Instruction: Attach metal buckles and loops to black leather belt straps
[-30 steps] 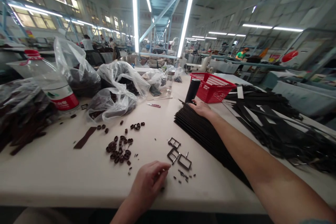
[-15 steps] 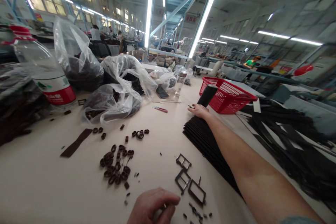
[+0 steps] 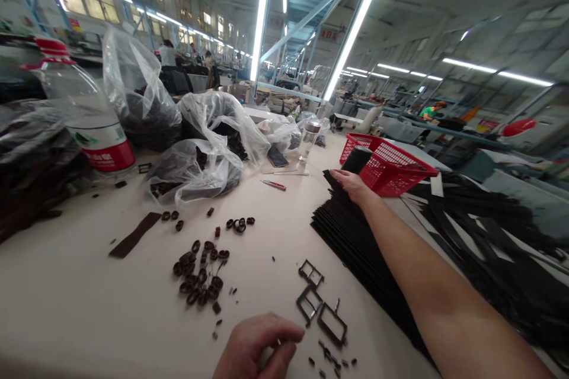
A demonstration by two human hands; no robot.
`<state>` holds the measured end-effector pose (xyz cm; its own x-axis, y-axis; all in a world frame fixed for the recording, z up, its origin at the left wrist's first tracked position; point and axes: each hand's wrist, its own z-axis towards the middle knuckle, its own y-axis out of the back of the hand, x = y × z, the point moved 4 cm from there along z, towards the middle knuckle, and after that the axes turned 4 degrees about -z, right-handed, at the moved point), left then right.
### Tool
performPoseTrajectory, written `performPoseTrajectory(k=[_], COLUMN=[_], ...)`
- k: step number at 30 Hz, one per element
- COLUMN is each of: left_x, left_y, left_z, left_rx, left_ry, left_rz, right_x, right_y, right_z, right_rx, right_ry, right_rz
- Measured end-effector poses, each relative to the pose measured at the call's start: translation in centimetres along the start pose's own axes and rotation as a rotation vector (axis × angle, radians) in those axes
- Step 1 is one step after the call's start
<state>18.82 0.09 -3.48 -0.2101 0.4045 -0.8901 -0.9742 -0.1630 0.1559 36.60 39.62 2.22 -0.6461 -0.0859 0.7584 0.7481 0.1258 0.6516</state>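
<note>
My right hand point(image 3: 351, 185) reaches far across the table and pinches the end of a black strip point(image 3: 334, 180). That end is raised above a fanned stack of black strips point(image 3: 355, 249) running under my forearm. Low in the middle, my left hand point(image 3: 260, 344) is curled, thumb and forefinger close together; whatever is inside it, if anything, is hidden. Several dark metal buckles point(image 3: 332, 324) lie to the right of it, with small dark metal pieces point(image 3: 329, 356) below them. To its left sits a pile of dark brown loops point(image 3: 198, 278).
A red basket point(image 3: 391, 169) stands beyond my right hand, with a black roll point(image 3: 358, 159) by it. Clear plastic bags point(image 3: 200, 172), a large bottle point(image 3: 102, 130), a glass jar point(image 3: 307, 142), a phone point(image 3: 278, 156) and a red-handled cutter point(image 3: 273, 185) occupy the back. Black strips point(image 3: 480, 231) heap at right.
My right hand has gone from lying over the stack to gripping a strip's end, which is now lifted from the rest. My left hand has hardly moved. The view has shifted slightly.
</note>
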Motion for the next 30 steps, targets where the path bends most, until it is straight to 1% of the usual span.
performPoseTrajectory(k=[2,5,8,11,15,19,22,24,27,30], left_x=[0.4,1.0,1.2,0.8,0.1,-0.3,-0.5,-0.6,-0.7,-0.7], left_y=[-0.1,-0.4,-0.5,-0.5,-0.2,-0.2,-0.2,-0.1,-0.1,-0.1], left_z=[0.0,-0.1,-0.2,-0.1,0.1,0.2,0.4,0.4,0.4,0.3], left_rx=[0.021,0.05,0.079,0.102,0.102,0.088,0.082,0.077,0.078,0.078], left_ry=[-0.015,-0.002,0.017,0.072,0.118,0.133,0.132,0.135,0.137,0.152], left_rz=[-0.019,-0.018,-0.019,-0.025,-0.041,-0.065,-0.066,-0.064,-0.07,-0.082], right_x=[0.4,1.2,2.1,2.9,3.6,3.7,3.6,3.4,3.2,3.4], right_y=[0.5,0.6,-0.1,-1.4,-3.4,-5.1,-5.6,-5.5,-4.9,-3.9], right_z=[-0.7,-2.0,-3.5,-4.8,-5.8,-6.4,-6.6,-6.6,-6.6,-6.8], right_rx=[0.026,0.08,0.139,0.171,0.128,0.066,0.042,0.052,0.099,0.123], right_ry=[0.017,0.049,0.107,0.179,0.227,0.231,0.236,0.238,0.233,0.242], right_rz=[0.039,0.014,-0.087,-0.248,-0.474,-0.57,-0.548,-0.489,-0.335,-0.139])
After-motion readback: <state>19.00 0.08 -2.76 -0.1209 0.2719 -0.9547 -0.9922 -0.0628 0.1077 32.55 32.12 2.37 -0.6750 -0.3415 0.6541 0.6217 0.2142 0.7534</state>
